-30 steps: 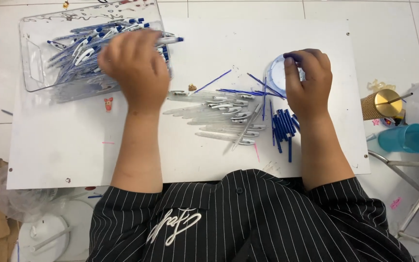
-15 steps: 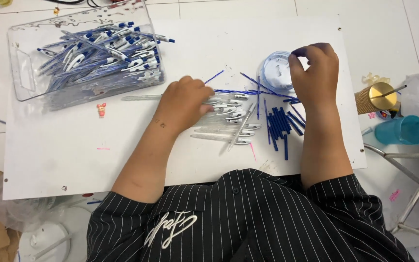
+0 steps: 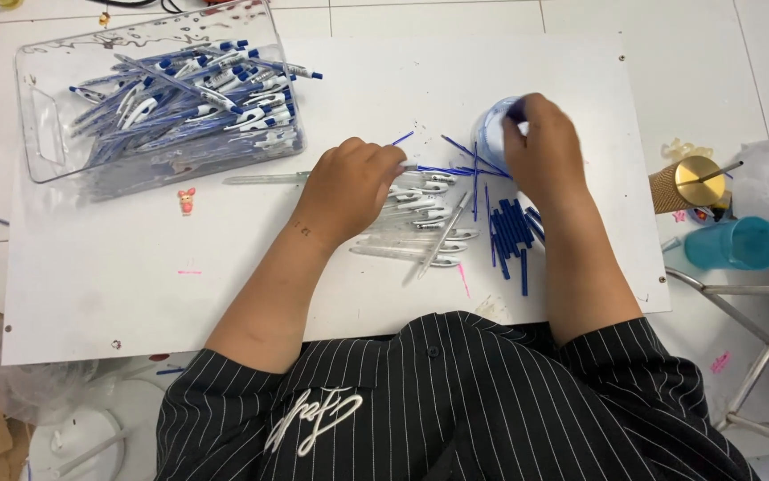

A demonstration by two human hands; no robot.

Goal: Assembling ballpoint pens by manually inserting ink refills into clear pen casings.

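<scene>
Left hand (image 3: 349,189) now (closed) on clear barrels (image 3: 420,227)

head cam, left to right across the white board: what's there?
Clear bin of pens → small pink figurine → left hand → clear pen barrels → right hand → gold-topped cup → teal cup.

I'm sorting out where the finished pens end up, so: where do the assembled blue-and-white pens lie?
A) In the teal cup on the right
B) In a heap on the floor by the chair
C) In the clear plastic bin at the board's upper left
C: the assembled pens are piled inside the clear plastic bin at the upper left of the white board.
</scene>
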